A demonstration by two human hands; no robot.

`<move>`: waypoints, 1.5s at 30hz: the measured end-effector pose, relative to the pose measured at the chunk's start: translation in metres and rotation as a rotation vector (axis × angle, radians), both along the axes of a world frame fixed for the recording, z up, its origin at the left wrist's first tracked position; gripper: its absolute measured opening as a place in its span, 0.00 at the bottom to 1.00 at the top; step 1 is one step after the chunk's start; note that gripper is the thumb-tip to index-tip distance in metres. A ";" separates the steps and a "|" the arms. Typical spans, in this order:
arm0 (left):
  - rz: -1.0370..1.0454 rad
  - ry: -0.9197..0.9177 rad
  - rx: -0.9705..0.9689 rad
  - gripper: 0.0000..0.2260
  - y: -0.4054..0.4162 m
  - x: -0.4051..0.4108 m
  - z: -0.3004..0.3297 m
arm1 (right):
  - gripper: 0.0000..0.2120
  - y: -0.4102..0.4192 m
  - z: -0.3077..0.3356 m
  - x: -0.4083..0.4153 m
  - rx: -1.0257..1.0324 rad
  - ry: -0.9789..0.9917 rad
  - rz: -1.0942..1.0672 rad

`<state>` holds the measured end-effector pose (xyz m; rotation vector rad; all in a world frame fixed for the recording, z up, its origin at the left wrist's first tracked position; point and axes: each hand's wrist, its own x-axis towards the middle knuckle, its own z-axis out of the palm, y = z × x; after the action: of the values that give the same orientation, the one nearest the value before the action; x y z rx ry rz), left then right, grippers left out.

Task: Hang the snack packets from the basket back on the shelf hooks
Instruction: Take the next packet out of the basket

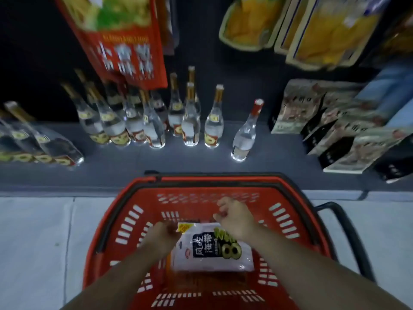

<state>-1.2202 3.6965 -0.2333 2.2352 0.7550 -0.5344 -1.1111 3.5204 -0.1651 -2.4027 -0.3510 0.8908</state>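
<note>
Reaching down into a red basket (134, 211), both of the person's bare hands are working at a white snack packet (214, 249) that is lying flat on its floor. The left hand (164, 234) is pressing against the packet's near-left corner, its fingers curled under and blurred, so whether it is really gripping the packet is hard to tell. The right hand (235, 218) is hovering over the packet's upper right edge with the fingers loosely bent and the thumb and forefinger close together; it may be pinching the top edge, but that is not clear. The packet is sitting between the two hands, slightly tilted. Beyond the hands, past the basket's far rim, glass bottles (192, 117) are standing on a dark low shelf (125, 166). Above the left hand a big red packet (125, 45) is hanging, and above the right hand yellow packets (321, 30) are hanging too. Dark bags (330, 121) are leaning on the shelf further right.
</note>
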 end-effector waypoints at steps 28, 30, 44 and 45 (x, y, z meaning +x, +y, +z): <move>-0.057 0.455 -0.134 0.20 0.013 0.026 -0.153 | 0.37 0.005 -0.207 -0.005 -0.513 -0.148 0.391; -0.070 0.448 -0.120 0.18 0.011 0.025 -0.159 | 0.42 0.003 -0.209 -0.007 -0.534 -0.108 0.383; 0.103 0.130 -0.300 0.04 0.034 0.031 -0.132 | 0.30 -0.019 -0.202 0.002 -0.198 0.094 0.126; 0.140 0.063 -0.334 0.03 0.038 0.033 -0.130 | 0.29 -0.022 -0.199 0.005 -0.129 0.158 0.061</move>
<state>-1.1873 3.7343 -0.3634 1.8507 0.7850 -0.6158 -1.1060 3.4981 -0.3642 -2.4283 -0.3164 1.1555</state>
